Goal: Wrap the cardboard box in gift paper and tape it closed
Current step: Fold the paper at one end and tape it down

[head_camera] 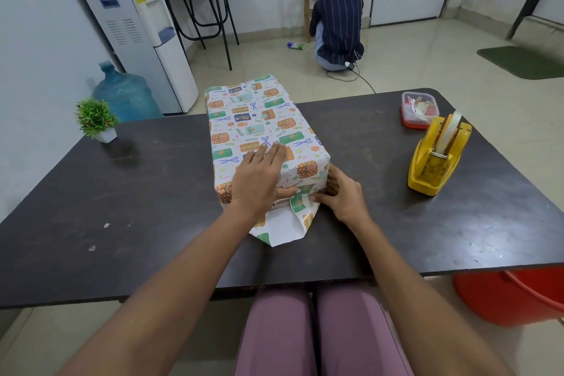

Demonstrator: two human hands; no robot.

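The box (253,119), covered in white gift paper with orange, green and blue prints, lies lengthwise on the dark table (152,192). My left hand (259,175) lies flat on the box's near top, fingers straight, thumb down over the near end. My right hand (340,192) is at the near right corner, fingers curled against the folded paper there. A loose paper flap (283,226) sticks out from the near end onto the table, white side up. A yellow tape dispenser (436,156) stands to the right, apart from both hands.
A small potted plant (96,119) stands at the table's far left. A clear container with a red lid (418,110) sits far right, behind the dispenser. A red bucket (512,296) is under the table's right edge. A person crouches on the floor beyond.
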